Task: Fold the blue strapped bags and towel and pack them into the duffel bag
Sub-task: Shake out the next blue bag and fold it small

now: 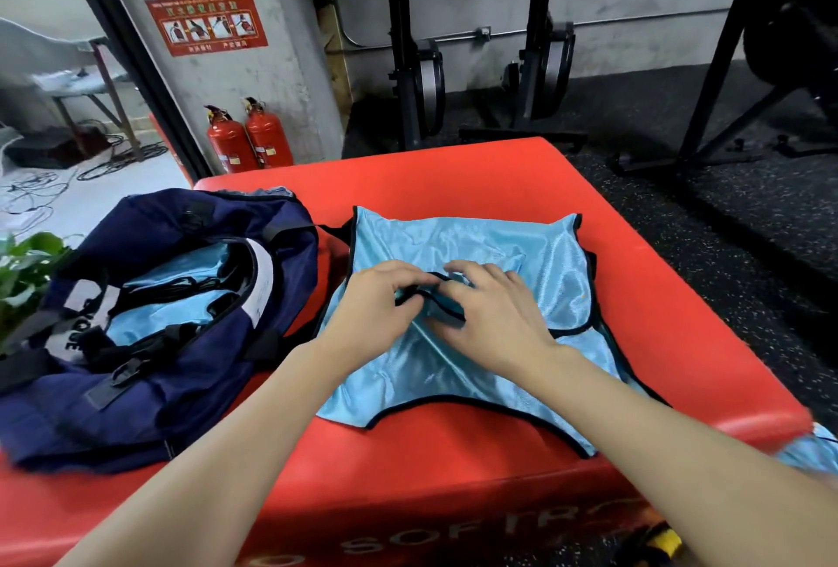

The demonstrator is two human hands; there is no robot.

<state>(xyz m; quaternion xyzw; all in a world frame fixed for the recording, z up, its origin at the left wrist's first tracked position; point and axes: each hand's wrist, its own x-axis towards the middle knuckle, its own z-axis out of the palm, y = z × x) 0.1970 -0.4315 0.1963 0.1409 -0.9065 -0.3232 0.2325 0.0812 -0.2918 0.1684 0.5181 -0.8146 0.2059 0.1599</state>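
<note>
A light blue bag with black trim lies spread on the red padded box. My left hand and my right hand meet at its middle, and both pinch a black strap bunched with blue fabric. To the left stands the navy duffel bag, unzipped and open. Light blue fabric with black straps lies inside it. More light blue cloth hangs off the box's right front corner.
Green plant leaves stand at the far left by the duffel. Two red fire extinguishers stand against the wall behind. Black gym machine frames stand on the dark speckled floor behind and to the right of the box.
</note>
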